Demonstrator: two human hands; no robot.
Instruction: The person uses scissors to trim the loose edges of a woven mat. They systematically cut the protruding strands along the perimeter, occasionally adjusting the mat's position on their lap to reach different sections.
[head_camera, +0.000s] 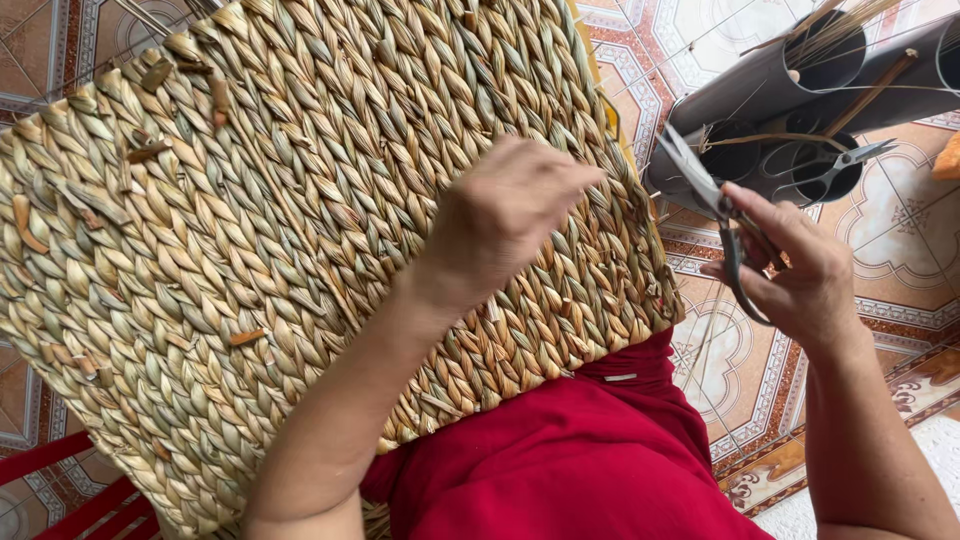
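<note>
Woven from dry, straw-coloured plant strips, a big braided basket (250, 220) fills most of the view and lies on its side across the lap of the person, so that one flat wall of it faces up. Under its lower edge shows the red cloth (570, 460) of the person's clothing, and around all this is a tiled floor (900, 250) with red, white and brown patterns. At the top right lies a bundle of grey tubes (790, 75), their open ends turned toward the camera, with thin straws sticking out of some of them. The left hand (505, 215) rests on the basket wall near its right edge, with the fingers bent down and the tips pressed together on the weave; I cannot tell if they pinch a loose strip there. The right hand (800, 270) is just beside the right edge of the basket, over the floor, and its fingers are closed around the handles of scissors (715, 205), which point up and to the left with the blades almost together. A second, smaller pair of scissors (835, 165) lies on the ends of the tubes.
</note>
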